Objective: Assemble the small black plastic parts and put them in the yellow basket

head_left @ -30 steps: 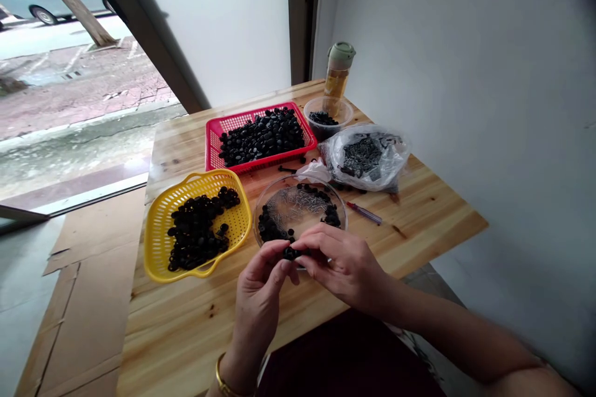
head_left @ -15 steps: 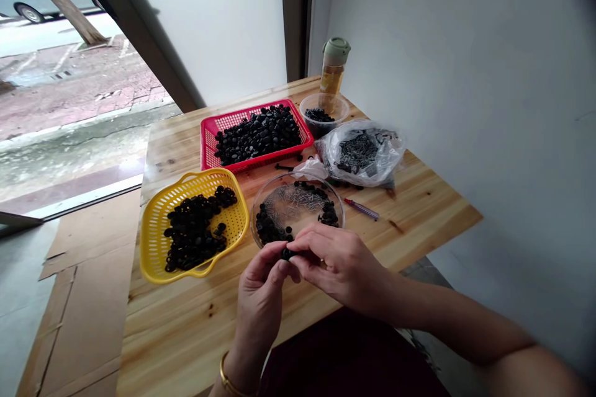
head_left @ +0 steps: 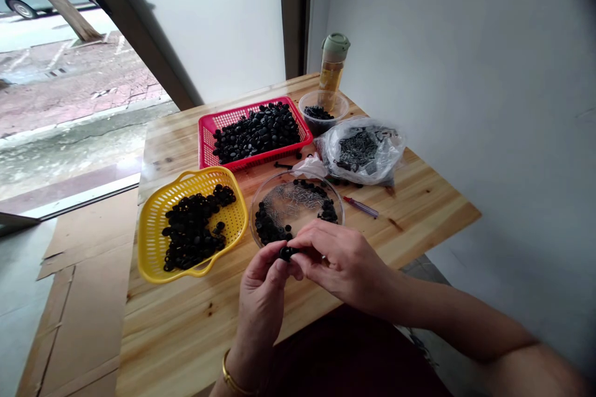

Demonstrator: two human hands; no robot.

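Between the fingertips of both hands is a small round black part, its exact kind too small to tell. My left hand pinches it from the left, thumb and forefinger closed on it. From the right, my right hand closes its fingertips on the same part; whether a second piece is in them is hidden. Just beyond the hands lies a clear round tray with small metal pins and black round parts around its edge. My right hand overlaps its near rim.
A yellow basket of black rings stands left. Behind are a red basket of black round pieces, a clear tub, a bottle and a plastic bag of dark small parts. A red-tipped pen-like tool lies right of the tray.
Both hands stay together over the tray's near side. The black part has turned slightly between the fingers and shows a little more. The view has shifted very slightly.
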